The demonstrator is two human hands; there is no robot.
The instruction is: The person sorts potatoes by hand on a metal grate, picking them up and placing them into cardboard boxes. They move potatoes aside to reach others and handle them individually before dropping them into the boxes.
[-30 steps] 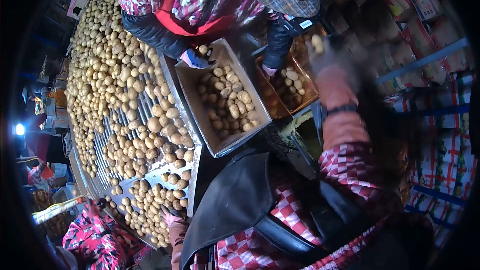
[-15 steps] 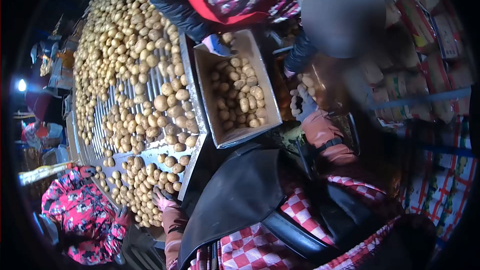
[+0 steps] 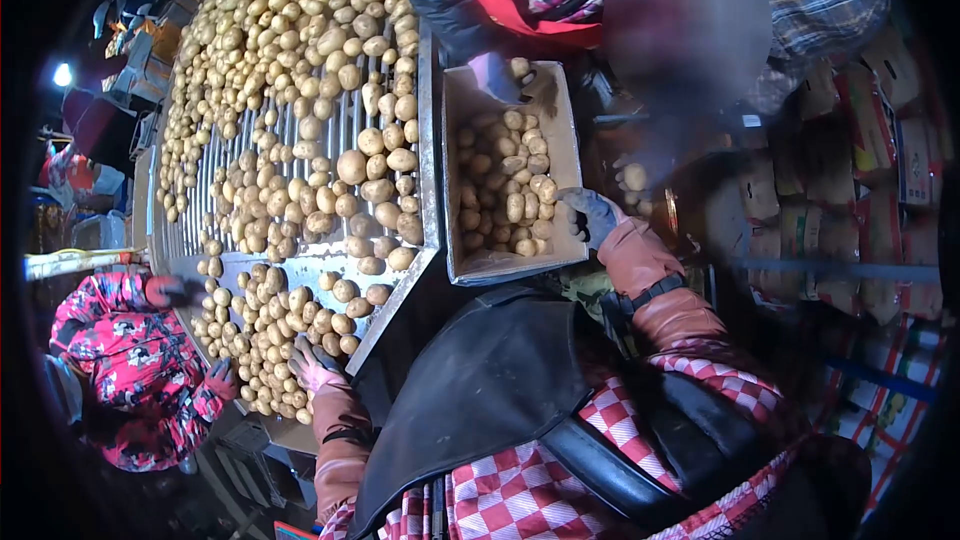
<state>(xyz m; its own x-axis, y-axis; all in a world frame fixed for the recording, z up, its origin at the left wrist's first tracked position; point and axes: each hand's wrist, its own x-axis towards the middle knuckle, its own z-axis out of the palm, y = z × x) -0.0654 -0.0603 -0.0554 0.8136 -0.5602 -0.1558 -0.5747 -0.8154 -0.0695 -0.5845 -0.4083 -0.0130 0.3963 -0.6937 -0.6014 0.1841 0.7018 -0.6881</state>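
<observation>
My left hand [image 3: 316,367], in a pink and grey glove, rests with spread fingers against the potatoes [image 3: 265,325] at the lower end of the sorting table. Gloved in grey, my right hand [image 3: 592,217] is at the right rim of an open cardboard box [image 3: 562,130]; its fingers are apart and slightly bent, with no potato visible in them. Many potatoes [image 3: 515,206] lie inside the box. Another person's gloved hand [image 3: 495,78] reaches into the box's far end, beside a potato [image 3: 519,67].
Potatoes cover much of the slatted metal table [image 3: 428,140]. A co-worker in a pink patterned jacket [image 3: 130,340] stands at the lower left. Two other people are at the top. Stacked cartons [image 3: 875,150] stand at the right, near a blue bar [image 3: 840,268].
The view has shifted, so table and box appear farther right. My right hand has moved from right of the box to its rim. My left hand stays on the potatoes.
</observation>
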